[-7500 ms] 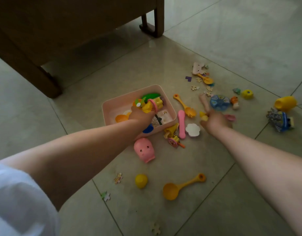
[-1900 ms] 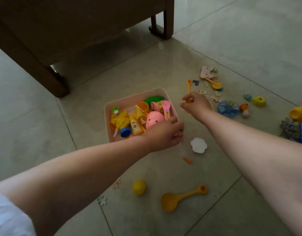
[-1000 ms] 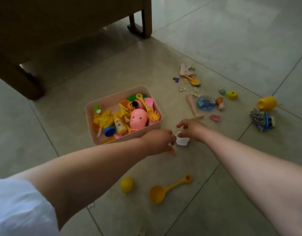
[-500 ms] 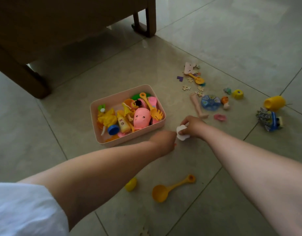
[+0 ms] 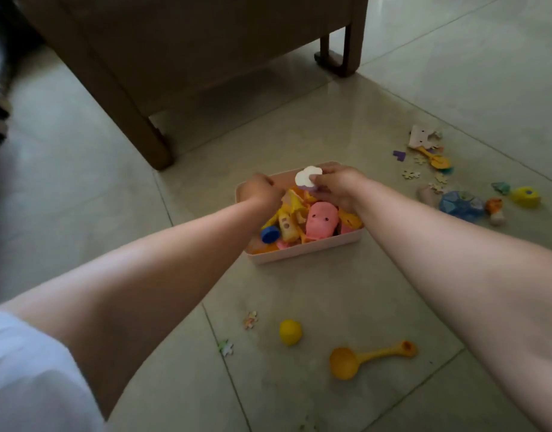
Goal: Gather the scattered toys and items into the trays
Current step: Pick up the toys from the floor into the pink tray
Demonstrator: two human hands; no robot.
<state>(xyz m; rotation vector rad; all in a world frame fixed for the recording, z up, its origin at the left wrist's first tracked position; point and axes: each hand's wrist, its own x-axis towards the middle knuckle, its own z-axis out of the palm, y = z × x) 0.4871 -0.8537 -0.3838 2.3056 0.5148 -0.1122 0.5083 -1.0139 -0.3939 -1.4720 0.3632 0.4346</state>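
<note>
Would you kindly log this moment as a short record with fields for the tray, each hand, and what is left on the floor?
tray: pink tray on the tiled floor, filled with toys, a pink pig toy among them
right hand: right hand pinches a white flower-shaped piece above the tray
left hand: left hand over the tray's left side, fingers curled; any content unclear
left on floor, near: yellow scoop, yellow ball, puzzle pieces
left on floor, right: blue disc and other small toys

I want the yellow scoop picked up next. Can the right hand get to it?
Probably yes. The yellow scoop lies in the open on the floor, nothing on it. But the right hand is over the pink tray, pinching a white cloud piece, so it should drop that first.
</note>
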